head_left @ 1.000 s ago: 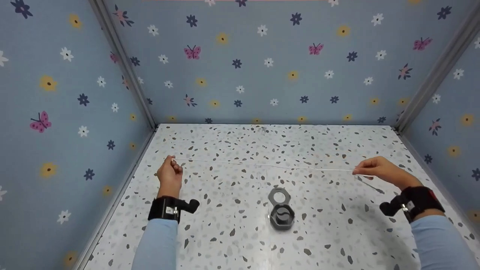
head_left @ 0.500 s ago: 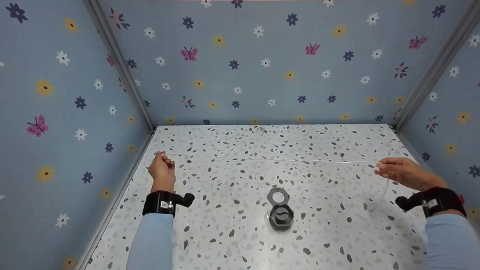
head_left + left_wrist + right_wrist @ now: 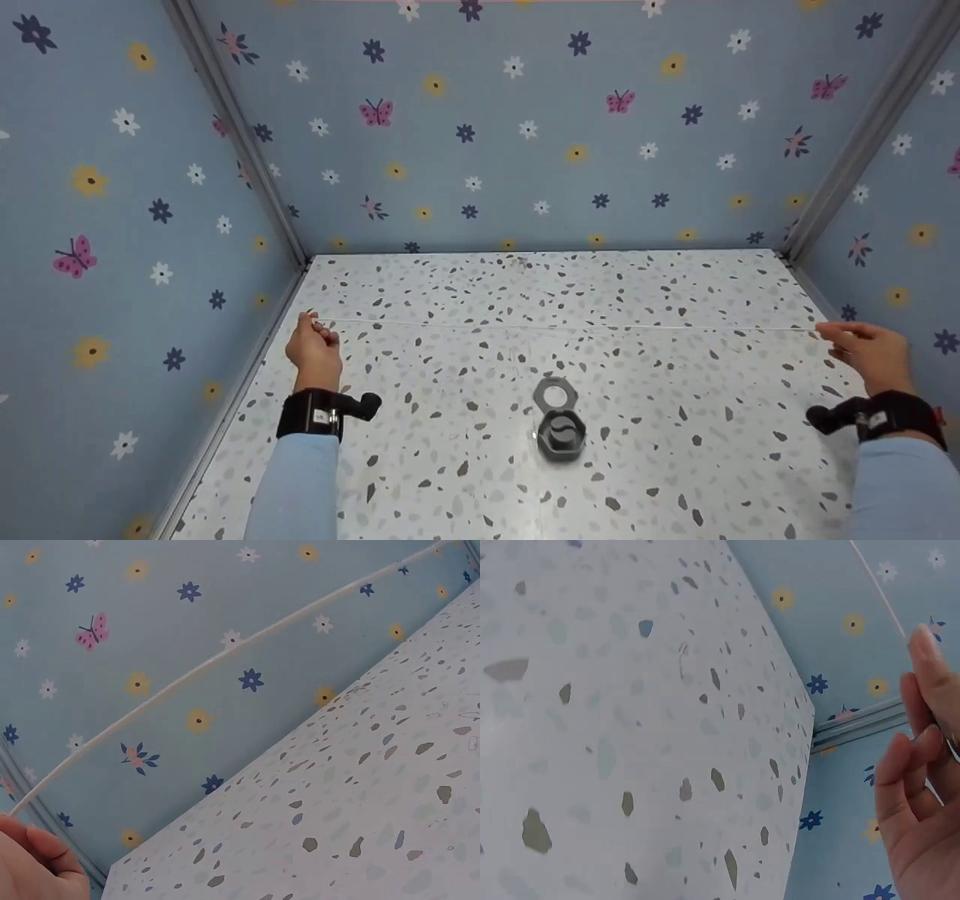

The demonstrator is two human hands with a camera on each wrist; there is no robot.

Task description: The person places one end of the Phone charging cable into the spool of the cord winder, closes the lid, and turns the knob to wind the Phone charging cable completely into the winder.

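Note:
A thin white string [image 3: 555,327] stretches almost level across the table between my two hands, raised above the surface. At the left, my left hand [image 3: 313,351] pinches one end with its fingers curled in. My right hand [image 3: 870,352] pinches the string between thumb and fingers at the far right. In the left wrist view the string [image 3: 232,651] runs up and away from the left hand [image 3: 37,859]. The right wrist view shows the string meeting the fingertips of the right hand [image 3: 930,765].
A small grey hexagonal box [image 3: 562,436] stands on the speckled table [image 3: 450,480], its ring-shaped lid [image 3: 556,395] flipped back behind it. Flower-patterned panels [image 3: 480,150] enclose the table at the back and both sides.
My right hand has moved right, and my left hand slightly left, so the string spans a wider gap. The loose tail under the right hand no longer shows. The box stays put.

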